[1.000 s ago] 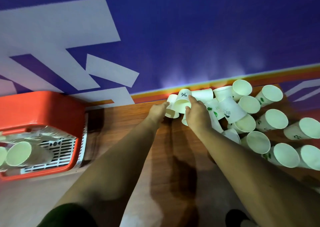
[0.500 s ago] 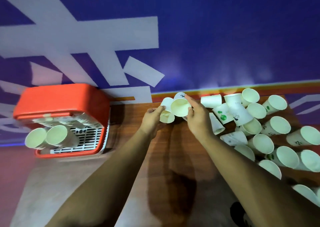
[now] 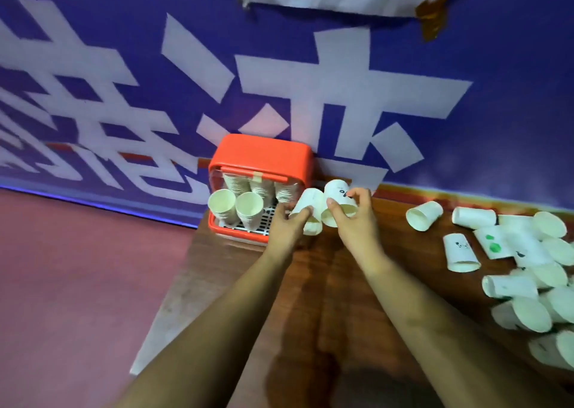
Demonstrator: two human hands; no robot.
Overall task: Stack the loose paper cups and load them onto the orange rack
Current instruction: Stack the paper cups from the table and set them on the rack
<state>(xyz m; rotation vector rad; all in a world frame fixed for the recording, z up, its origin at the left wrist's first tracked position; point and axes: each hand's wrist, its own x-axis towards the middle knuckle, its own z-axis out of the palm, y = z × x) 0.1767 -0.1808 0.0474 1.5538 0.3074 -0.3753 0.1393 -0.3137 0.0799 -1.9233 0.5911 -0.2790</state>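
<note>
Behind the worktop (image 3: 310, 283) hung a purple banner (image 3: 466, 65) with large white characters, and a reddish floor (image 3: 77, 283) lay off to your left. At the right end of the worktop, loose paper cups (image 3: 528, 271) lay scattered, most of them on their sides, well apart from your hands. The orange rack (image 3: 261, 156) stood at the far left corner against the banner. It already carried several stacks of cups (image 3: 248, 212), and two of these leaned out with their mouths toward you, just beside your left hand (image 3: 287, 224). That hand gripped a white cup (image 3: 306, 204) in front of the rack's right side. It was possibly more than one cup nested, but the blur made that hard to tell. Your right hand (image 3: 354, 218) pinched a printed cup (image 3: 337, 198), its mouth toward you, just beside the left hand's cup.
</note>
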